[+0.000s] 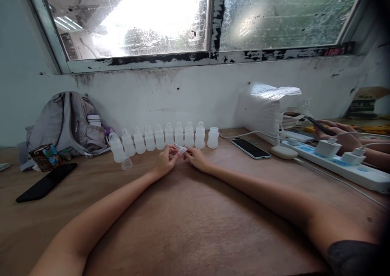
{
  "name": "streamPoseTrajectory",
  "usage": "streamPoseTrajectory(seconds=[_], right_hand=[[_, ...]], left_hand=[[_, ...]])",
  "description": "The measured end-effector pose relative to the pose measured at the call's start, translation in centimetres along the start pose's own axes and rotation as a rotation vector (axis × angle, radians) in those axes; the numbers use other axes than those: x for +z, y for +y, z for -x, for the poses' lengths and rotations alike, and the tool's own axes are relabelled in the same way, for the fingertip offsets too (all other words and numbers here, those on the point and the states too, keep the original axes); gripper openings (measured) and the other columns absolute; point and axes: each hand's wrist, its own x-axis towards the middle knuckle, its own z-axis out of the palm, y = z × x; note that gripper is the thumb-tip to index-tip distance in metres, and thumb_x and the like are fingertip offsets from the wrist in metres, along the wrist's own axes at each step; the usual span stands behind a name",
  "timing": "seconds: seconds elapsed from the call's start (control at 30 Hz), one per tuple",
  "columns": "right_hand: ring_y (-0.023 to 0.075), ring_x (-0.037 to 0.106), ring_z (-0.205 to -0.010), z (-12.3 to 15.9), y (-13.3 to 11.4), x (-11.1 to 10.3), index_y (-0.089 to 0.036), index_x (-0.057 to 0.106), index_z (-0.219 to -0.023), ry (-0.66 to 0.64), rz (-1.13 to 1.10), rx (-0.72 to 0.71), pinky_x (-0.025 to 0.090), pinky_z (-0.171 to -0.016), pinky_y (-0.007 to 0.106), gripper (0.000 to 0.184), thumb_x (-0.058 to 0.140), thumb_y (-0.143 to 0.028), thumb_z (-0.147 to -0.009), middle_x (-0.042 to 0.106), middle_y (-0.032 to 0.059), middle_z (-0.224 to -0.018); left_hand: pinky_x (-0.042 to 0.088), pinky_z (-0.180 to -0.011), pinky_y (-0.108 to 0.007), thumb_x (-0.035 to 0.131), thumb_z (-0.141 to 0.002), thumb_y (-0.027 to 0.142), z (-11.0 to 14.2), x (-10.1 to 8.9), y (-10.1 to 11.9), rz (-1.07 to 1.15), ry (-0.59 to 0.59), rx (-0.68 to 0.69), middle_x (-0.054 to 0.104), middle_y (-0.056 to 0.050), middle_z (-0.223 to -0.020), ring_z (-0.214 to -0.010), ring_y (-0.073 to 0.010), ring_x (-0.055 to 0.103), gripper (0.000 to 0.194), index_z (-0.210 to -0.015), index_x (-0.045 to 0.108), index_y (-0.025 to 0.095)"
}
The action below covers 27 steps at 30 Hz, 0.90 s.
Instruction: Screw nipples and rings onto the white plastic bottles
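My left hand (165, 160) and my right hand (197, 159) meet over the table in front of a row of frosted baby bottles. Between their fingertips is a clear bottle nipple with its ring (182, 149), lying tilted; both hands pinch it. Several bottles (159, 140) stand upright with clear tops on. At the row's right end stands an open-topped bottle (213, 138). The leftmost bottle (115, 149) leans a little, and a clear dome cap (126, 163) rests on the table by its base.
On the left are a grey backpack (65, 121), a small carton (45, 156) and a black phone (47, 182). To the right lie another phone (250, 148), a round beige device (284, 152) and a power strip (338, 164) with cables. Another person's hand (341, 129) holds a phone at far right.
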Motion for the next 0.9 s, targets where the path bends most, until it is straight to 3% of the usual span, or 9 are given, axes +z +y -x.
streamPoseTrajectory(seconds=[0.13, 0.27, 0.43, 0.53, 0.63, 0.7, 0.77, 0.9], right_hand=[[0.0098, 0.048, -0.053, 0.0, -0.1, 0.0, -0.015, 0.057, -0.067, -0.029, 0.013, -0.030, 0.034, -0.052, 0.019, 0.022, 0.042, -0.026, -0.080, 0.057, -0.0001, -0.060], [0.0114, 0.050, -0.060, 0.0, 0.4, 0.3, -0.013, 0.061, -0.073, -0.046, 0.024, -0.043, 0.037, -0.057, 0.020, 0.018, 0.043, -0.015, -0.075, 0.060, 0.0012, -0.065], [0.0107, 0.051, -0.061, -0.7, 0.5, -0.9, -0.014, 0.062, -0.092, -0.095, 0.028, -0.065, 0.039, -0.059, 0.020, 0.030, 0.050, -0.008, -0.065, 0.060, 0.0015, -0.074], [0.0092, 0.048, -0.061, -2.1, 0.1, -3.7, -0.015, 0.060, -0.095, 0.007, 0.072, -0.074, 0.040, -0.063, 0.022, 0.036, 0.047, -0.004, -0.064, 0.056, 0.0039, -0.086], [0.0098, 0.047, -0.061, -3.8, 0.4, -7.9, -0.015, 0.061, -0.089, 0.336, 0.176, -0.027, 0.040, -0.070, 0.027, 0.028, 0.047, -0.007, -0.066, 0.050, 0.0052, -0.090], [0.0124, 0.048, -0.069, -4.8, 1.4, -10.7, -0.016, 0.058, -0.093, 0.442, 0.159, 0.086, 0.040, -0.073, 0.029, 0.032, 0.050, -0.008, -0.064, 0.046, 0.0064, -0.095], [0.0166, 0.048, -0.083, -5.3, 3.0, -13.0, -0.018, 0.052, -0.103, 0.458, 0.040, 0.312, 0.040, -0.076, 0.030, 0.047, 0.055, -0.005, -0.058, 0.043, 0.0081, -0.105], [0.0219, 0.050, -0.085, -4.8, 6.2, -15.2, -0.015, 0.046, -0.109, 0.327, -0.082, 0.549, 0.043, -0.067, 0.035, 0.058, 0.057, -0.002, -0.053, 0.048, 0.0140, -0.103]], left_hand=[[0.049, -0.065, -0.026, 0.054, -0.078, 0.038, -0.4, 0.0, -0.8, 0.115, 0.035, -0.102, 0.063, -0.006, -0.083, -0.074, -0.0152, 0.062, 0.041, -0.109, 0.039, 0.016], [0.048, -0.071, -0.028, 0.063, -0.070, 0.033, -0.7, 0.0, -1.5, 0.132, -0.033, -0.126, 0.062, -0.005, -0.084, -0.075, -0.0146, 0.060, 0.056, -0.117, 0.040, 0.015], [0.048, -0.067, -0.027, 0.066, -0.066, 0.030, -0.7, 0.0, -1.3, 0.068, -0.103, -0.124, 0.062, -0.005, -0.085, -0.074, -0.0150, 0.059, 0.030, -0.091, 0.058, 0.016], [0.048, -0.069, -0.028, 0.064, -0.068, 0.031, -0.7, 0.0, -1.5, 0.052, -0.039, -0.145, 0.061, -0.005, -0.084, -0.079, -0.0165, 0.059, 0.026, -0.087, 0.056, 0.015], [0.048, -0.072, -0.029, 0.061, -0.071, 0.031, -0.8, 0.1, -2.0, 0.049, -0.006, -0.149, 0.060, -0.006, -0.086, -0.083, -0.0171, 0.058, 0.023, -0.086, 0.054, 0.016], [0.047, -0.073, -0.029, 0.058, -0.074, 0.031, -0.9, 0.2, -2.3, 0.055, -0.002, -0.146, 0.061, -0.006, -0.089, -0.086, -0.0176, 0.057, 0.020, -0.086, 0.053, 0.017], [0.048, -0.071, -0.029, 0.055, -0.076, 0.031, -0.9, 0.3, -2.5, 0.064, -0.003, -0.147, 0.061, -0.007, -0.091, -0.086, -0.0178, 0.057, 0.018, -0.087, 0.053, 0.017], [0.048, -0.067, -0.028, 0.050, -0.080, 0.031, -0.9, 0.3, -2.6, 0.077, -0.005, -0.154, 0.061, -0.006, -0.089, -0.084, -0.0171, 0.057, 0.018, -0.090, 0.052, 0.016]])
